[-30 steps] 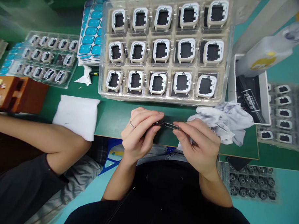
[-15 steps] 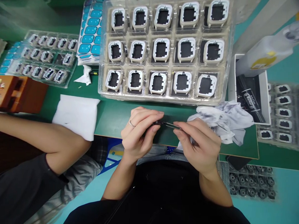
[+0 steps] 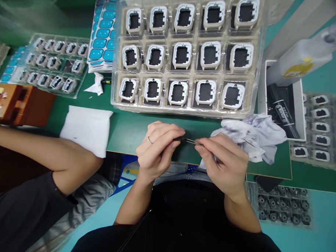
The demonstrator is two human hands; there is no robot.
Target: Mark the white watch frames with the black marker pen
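Between the thumb and fingers of my left hand (image 3: 157,147) is a small dark part, mostly hidden by the fingertips. My right hand (image 3: 224,163) pinches a pair of thin metal tweezers (image 3: 193,141), whose tips point left and meet the dark part. Both hands are closed, just above the front edge of the green table (image 3: 126,133). Beyond them stands a clear plastic tray (image 3: 182,112) with rows of white square watch-like frames (image 3: 178,93), each with a dark centre. A crumpled white cloth (image 3: 250,138) lies beside my right hand.
At left, a co-worker's bare arm (image 3: 70,152) rests near a folded white cloth (image 3: 85,128). Blue sticker sheets (image 3: 100,42), a second tray (image 3: 53,63) and an orange-brown block (image 3: 33,104) stand farther left. On the right, a white box (image 3: 302,119) holds a spray bottle (image 3: 299,62) and black markers.
Hands, tweezers and dark part stay almost in place, with only a slight shift at the fingertips. The view has moved very slightly.
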